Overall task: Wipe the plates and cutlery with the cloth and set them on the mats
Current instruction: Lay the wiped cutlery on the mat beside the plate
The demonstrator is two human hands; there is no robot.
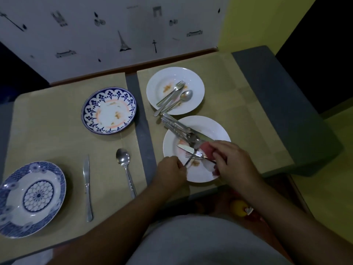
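Head view, please: how far along am I?
— Early, I'd judge. On your left mat (47, 131) sit a clean-looking blue plate (32, 197), a knife (87, 188) and a spoon (124, 169). The stained blue-rimmed plate (108, 110) and both white plates are left to wipe.
— And the fork?
— Your left hand (171, 169) pinches its handle over the near white plate (200, 175), beside the heaped cutlery (177, 127). Your right hand (233, 161) grips the pink cloth (207, 148), pressed against the fork (191, 158).
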